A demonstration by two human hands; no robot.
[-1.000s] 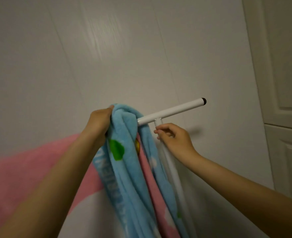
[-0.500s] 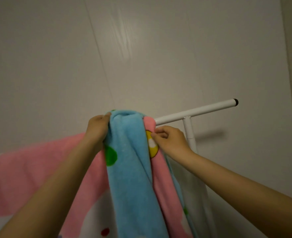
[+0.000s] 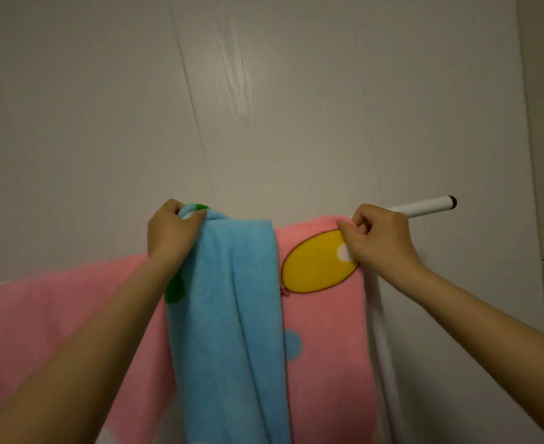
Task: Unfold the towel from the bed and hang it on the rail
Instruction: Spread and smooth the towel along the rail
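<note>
Both hands, left and right, grip the towel (pink and blue) draped over the white rail.

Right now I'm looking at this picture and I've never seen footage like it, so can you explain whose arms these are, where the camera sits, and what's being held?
There is no machine here. The camera is worn on a person's head, so you see their own two bare arms reaching forward toward a pale wall.

A white rail with a black end cap runs across in front of that wall. Draped over it is a towel, pink with a yellow oval, with a bunched blue part at its left.

The left hand grips the bunched blue end at the top. The right hand pinches the pink top edge near the rail's free end. Another stretch of pink cloth shows at lower left; where it ends is out of view.
</note>
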